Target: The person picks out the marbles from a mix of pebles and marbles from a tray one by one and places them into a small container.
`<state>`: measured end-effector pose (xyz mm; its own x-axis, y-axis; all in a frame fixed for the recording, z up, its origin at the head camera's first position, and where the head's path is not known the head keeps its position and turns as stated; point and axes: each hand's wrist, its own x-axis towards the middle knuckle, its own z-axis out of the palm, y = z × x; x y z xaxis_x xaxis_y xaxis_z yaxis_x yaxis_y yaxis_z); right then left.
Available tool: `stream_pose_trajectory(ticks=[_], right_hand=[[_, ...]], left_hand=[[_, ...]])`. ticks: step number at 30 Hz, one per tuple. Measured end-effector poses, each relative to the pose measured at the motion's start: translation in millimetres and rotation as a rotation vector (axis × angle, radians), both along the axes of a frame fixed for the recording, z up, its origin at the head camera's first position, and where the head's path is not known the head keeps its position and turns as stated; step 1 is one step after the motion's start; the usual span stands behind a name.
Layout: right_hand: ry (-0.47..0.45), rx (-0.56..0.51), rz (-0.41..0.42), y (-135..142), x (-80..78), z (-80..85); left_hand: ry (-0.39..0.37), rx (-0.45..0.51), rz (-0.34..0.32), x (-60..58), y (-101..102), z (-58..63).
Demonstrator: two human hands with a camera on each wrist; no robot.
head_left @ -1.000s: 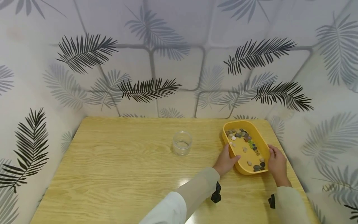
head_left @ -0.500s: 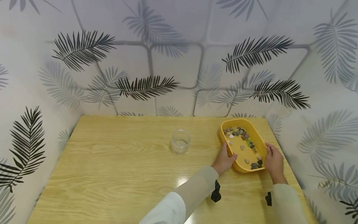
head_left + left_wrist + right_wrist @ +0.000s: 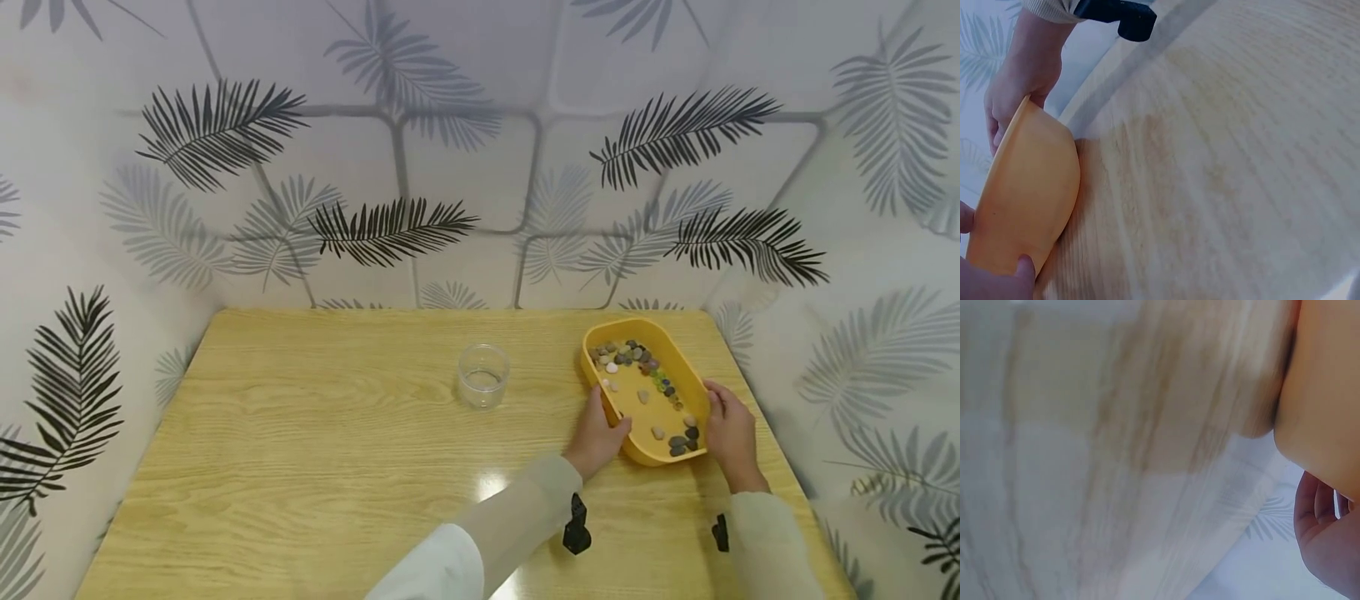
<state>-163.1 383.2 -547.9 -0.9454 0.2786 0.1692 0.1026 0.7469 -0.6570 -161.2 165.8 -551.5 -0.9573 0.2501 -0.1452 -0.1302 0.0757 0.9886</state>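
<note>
Yellow tray [image 3: 654, 412] shifted slightly left; lies between left hand [image 3: 596, 437] and right hand [image 3: 732, 435], both gripping it.

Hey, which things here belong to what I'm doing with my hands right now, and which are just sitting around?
In the job:
- yellow tray, held by your left hand and right hand
- stones inside it

Apparently just sitting around:
- clear cup, untouched on the table, though possibly wanted later

Gap between cup [image 3: 483, 385] and tray [image 3: 647, 418]; wall [image 3: 465, 183] behind.
</note>
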Motion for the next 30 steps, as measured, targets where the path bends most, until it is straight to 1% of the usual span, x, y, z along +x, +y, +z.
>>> stream_pose_trajectory(ticks=[3,8,11,14,17,20,24,27,30], right_hand=[[-0.009,0.007,0.021,0,2.4,0.0],[-0.008,0.013,0.056,-2,6.3,0.2],[-0.002,0.012,0.072,-4,9.0,-0.1],[0.011,0.003,0.078,-6,11.2,-0.5],[0.025,0.000,0.087,-7,12.8,-1.1],[0.029,-0.002,0.108,-8,14.8,-1.9],[0.004,-0.014,0.137,-10,18.5,-1.9],[-0.013,-0.023,0.153,-12,21.9,-0.9],[-0.009,-0.029,0.170,-14,25.0,-0.5]], left_hand=[[-0.003,-0.003,0.022,6.1,0,-0.1],[-0.056,-0.026,0.053,15.7,-3,2.5],[-0.076,0.008,0.060,21.1,-8,2.4],[-0.075,0.052,0.070,23.9,-12,-2.0],[-0.052,0.041,0.091,23.1,-18,-5.6],[-0.034,-0.001,0.115,20.6,-26,-6.1],[-0.014,-0.019,0.139,15.6,-38,-5.4],[0.035,-0.013,0.143,11.8,-47,-3.9],[0.091,-0.032,0.146,8.7,-56,-2.7]])
